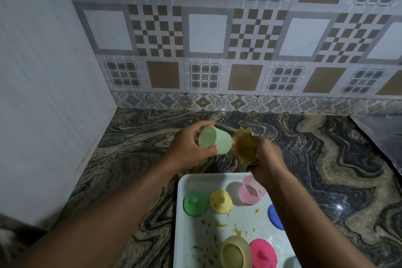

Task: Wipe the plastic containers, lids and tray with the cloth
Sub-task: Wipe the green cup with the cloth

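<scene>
I had both bare forearms stretched forward, converging toward each other. My left hand gripped the pale green container held on its side, thumb under its near wall and fingers curled over the top. My right hand, wrist bent downward, clutched the bunched cloth, which touched the container's right end.

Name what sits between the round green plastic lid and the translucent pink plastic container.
A round yellow plastic lid, on the white tray, in the head view.
</scene>
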Demonstrator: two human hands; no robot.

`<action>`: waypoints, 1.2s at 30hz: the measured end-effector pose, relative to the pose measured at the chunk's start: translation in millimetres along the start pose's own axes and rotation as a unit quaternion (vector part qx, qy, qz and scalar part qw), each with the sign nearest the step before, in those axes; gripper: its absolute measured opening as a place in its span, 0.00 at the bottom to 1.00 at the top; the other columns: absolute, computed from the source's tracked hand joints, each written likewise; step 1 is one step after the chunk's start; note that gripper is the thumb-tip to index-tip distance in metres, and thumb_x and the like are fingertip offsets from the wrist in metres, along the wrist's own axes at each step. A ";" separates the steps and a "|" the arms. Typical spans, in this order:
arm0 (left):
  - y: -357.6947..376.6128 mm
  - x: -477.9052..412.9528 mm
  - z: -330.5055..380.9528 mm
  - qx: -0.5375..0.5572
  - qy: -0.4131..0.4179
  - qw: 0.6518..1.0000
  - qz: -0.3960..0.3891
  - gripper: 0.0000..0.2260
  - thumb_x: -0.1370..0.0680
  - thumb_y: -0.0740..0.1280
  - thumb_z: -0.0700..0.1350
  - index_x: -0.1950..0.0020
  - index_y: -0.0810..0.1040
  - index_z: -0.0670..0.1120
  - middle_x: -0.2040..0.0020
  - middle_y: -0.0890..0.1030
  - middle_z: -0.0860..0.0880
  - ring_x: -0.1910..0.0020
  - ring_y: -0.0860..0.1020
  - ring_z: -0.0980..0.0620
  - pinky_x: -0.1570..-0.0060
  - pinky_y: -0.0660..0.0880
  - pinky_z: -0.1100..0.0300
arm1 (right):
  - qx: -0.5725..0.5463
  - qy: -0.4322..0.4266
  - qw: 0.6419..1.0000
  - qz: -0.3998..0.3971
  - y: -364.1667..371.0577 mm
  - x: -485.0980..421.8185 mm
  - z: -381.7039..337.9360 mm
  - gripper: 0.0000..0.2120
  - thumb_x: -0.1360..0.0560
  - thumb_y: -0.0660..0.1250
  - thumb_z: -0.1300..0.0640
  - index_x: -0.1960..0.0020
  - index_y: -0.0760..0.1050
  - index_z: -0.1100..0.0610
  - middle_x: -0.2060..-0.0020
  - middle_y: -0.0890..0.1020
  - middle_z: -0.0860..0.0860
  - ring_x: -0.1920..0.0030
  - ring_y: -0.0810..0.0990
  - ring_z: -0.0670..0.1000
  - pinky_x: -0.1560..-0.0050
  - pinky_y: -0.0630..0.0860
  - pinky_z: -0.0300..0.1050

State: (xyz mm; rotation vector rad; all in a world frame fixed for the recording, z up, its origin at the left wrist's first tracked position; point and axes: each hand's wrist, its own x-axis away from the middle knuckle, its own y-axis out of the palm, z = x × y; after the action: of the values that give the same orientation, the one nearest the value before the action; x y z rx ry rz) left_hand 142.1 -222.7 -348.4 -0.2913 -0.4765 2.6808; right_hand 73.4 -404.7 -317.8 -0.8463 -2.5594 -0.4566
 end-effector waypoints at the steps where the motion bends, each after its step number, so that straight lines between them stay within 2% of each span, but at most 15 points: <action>1: -2.7 -2.5 -0.5 0.037 -0.023 0.999 0.002 0.25 0.35 0.77 0.50 0.39 0.78 0.60 0.46 0.82 0.52 0.49 0.82 0.54 0.51 0.83 0.55 | 0.040 -0.081 0.996 0.002 -0.7 1.9 0.1 0.13 0.18 0.57 0.60 0.46 0.80 0.59 0.53 0.86 0.58 0.55 0.83 0.53 0.50 0.79 0.48; 2: -4.1 -5.3 -0.8 0.079 -0.047 0.996 0.001 0.24 0.34 0.77 0.47 0.39 0.78 0.58 0.45 0.83 0.49 0.47 0.82 0.51 0.52 0.82 0.56 | 0.089 -0.183 0.979 -0.007 0.4 6.2 2.5 0.15 0.17 0.55 0.59 0.43 0.80 0.57 0.50 0.85 0.54 0.52 0.83 0.49 0.48 0.78 0.46; 4: -4.2 -8.7 0.8 0.179 -0.099 0.979 -0.005 0.20 0.28 0.76 0.41 0.38 0.79 0.50 0.43 0.82 0.41 0.47 0.82 0.46 0.55 0.81 0.56 | 0.224 -0.378 0.897 -0.043 6.9 16.3 16.3 0.16 0.16 0.54 0.54 0.34 0.78 0.52 0.46 0.83 0.47 0.48 0.80 0.43 0.46 0.77 0.44; 6: -1.9 -8.2 4.6 0.259 -0.139 0.956 -0.025 0.15 0.24 0.73 0.38 0.38 0.80 0.42 0.42 0.81 0.36 0.46 0.83 0.44 0.53 0.82 0.52 | 0.332 -0.494 0.800 -0.070 12.7 15.3 36.6 0.19 0.17 0.55 0.53 0.30 0.74 0.54 0.36 0.79 0.48 0.36 0.76 0.45 0.37 0.73 0.43; 7: -0.9 -7.0 6.1 0.273 -0.147 0.950 -0.039 0.14 0.25 0.73 0.38 0.39 0.80 0.42 0.41 0.82 0.36 0.47 0.83 0.43 0.52 0.82 0.50 | 0.352 -0.517 0.776 -0.081 13.1 11.8 42.7 0.19 0.17 0.55 0.53 0.29 0.73 0.56 0.33 0.76 0.50 0.32 0.73 0.47 0.33 0.70 0.42; 9: -0.7 -4.4 9.0 0.257 -0.140 0.953 -0.074 0.14 0.25 0.73 0.36 0.40 0.81 0.41 0.42 0.82 0.36 0.48 0.83 0.44 0.52 0.82 0.50 | 0.330 -0.508 0.790 -0.094 9.7 5.4 42.7 0.18 0.17 0.55 0.54 0.32 0.76 0.55 0.37 0.79 0.51 0.36 0.77 0.48 0.38 0.73 0.42; 10: -1.4 -3.1 9.7 0.241 -0.133 0.957 -0.088 0.15 0.25 0.73 0.34 0.39 0.81 0.41 0.43 0.82 0.36 0.48 0.83 0.45 0.53 0.82 0.52 | 0.301 -0.468 0.825 -0.099 9.0 7.5 37.8 0.17 0.17 0.54 0.54 0.36 0.78 0.54 0.43 0.82 0.51 0.43 0.80 0.48 0.45 0.76 0.42; 13: -4.2 -2.8 13.4 0.261 -0.127 0.952 -0.092 0.18 0.28 0.75 0.33 0.39 0.81 0.43 0.43 0.82 0.39 0.46 0.82 0.44 0.55 0.82 0.54 | 0.077 -0.145 0.979 -0.123 10.3 4.5 20.5 0.17 0.17 0.55 0.55 0.48 0.82 0.57 0.60 0.84 0.56 0.62 0.82 0.50 0.67 0.76 0.42; 15: -6.9 -6.0 17.1 0.331 -0.134 0.931 -0.071 0.20 0.30 0.74 0.37 0.38 0.79 0.43 0.43 0.82 0.42 0.46 0.82 0.43 0.57 0.82 0.53 | -0.106 0.061 0.982 -0.145 8.8 1.0 13.0 0.16 0.18 0.56 0.55 0.43 0.82 0.59 0.52 0.86 0.58 0.56 0.84 0.56 0.57 0.81 0.48; 16: -8.1 -8.1 18.1 0.350 -0.136 0.925 -0.057 0.22 0.31 0.74 0.39 0.38 0.78 0.43 0.44 0.82 0.42 0.47 0.82 0.43 0.58 0.82 0.54 | -0.155 0.103 0.973 -0.140 7.6 0.3 10.3 0.17 0.18 0.57 0.55 0.43 0.82 0.60 0.48 0.85 0.58 0.51 0.83 0.58 0.47 0.80 0.52; 19: -7.8 -10.5 17.1 0.308 -0.130 0.942 -0.025 0.28 0.36 0.78 0.45 0.37 0.78 0.45 0.45 0.83 0.44 0.49 0.82 0.47 0.59 0.78 0.55 | -0.220 0.112 0.956 -0.156 10.0 3.5 2.7 0.21 0.18 0.56 0.53 0.56 0.85 0.59 0.51 0.85 0.59 0.50 0.82 0.59 0.34 0.73 0.56; 22: -3.6 -6.9 14.0 0.223 -0.109 0.969 -0.021 0.26 0.35 0.79 0.43 0.39 0.77 0.47 0.45 0.82 0.45 0.52 0.82 0.48 0.64 0.79 0.56 | -0.230 0.091 0.956 -0.158 16.2 3.7 0.8 0.22 0.17 0.52 0.49 0.45 0.80 0.61 0.46 0.83 0.61 0.47 0.79 0.59 0.34 0.70 0.56; 26: 2.8 -2.6 18.6 0.245 -0.121 0.962 -0.017 0.21 0.27 0.75 0.34 0.37 0.76 0.47 0.45 0.81 0.43 0.64 0.82 0.41 0.67 0.80 0.55 | -0.165 0.068 0.971 -0.158 11.1 -1.3 2.4 0.17 0.19 0.56 0.54 0.45 0.81 0.62 0.53 0.83 0.60 0.55 0.79 0.57 0.51 0.72 0.52; 31: -6.7 -2.9 18.4 0.319 -0.177 0.931 -0.025 0.20 0.25 0.73 0.35 0.36 0.74 0.43 0.45 0.82 0.37 0.62 0.83 0.39 0.65 0.81 0.56 | -0.136 0.108 0.955 -0.239 -1.5 -3.3 1.3 0.18 0.22 0.55 0.62 0.41 0.81 0.63 0.43 0.81 0.62 0.45 0.78 0.60 0.34 0.71 0.55; 36: -5.5 2.4 18.1 0.347 -0.201 0.916 -0.030 0.20 0.27 0.73 0.34 0.39 0.74 0.45 0.45 0.82 0.38 0.58 0.84 0.41 0.62 0.82 0.55 | -0.084 0.079 0.943 -0.313 -11.8 -7.5 -3.3 0.24 0.24 0.52 0.69 0.35 0.78 0.62 0.43 0.82 0.62 0.49 0.81 0.58 0.53 0.82 0.48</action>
State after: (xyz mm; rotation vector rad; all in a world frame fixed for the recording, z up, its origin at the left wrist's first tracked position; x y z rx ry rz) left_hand 137.0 -222.1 -330.1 0.4774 0.3695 2.6414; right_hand 72.4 -418.8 -320.5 -0.0080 -2.6163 -0.8980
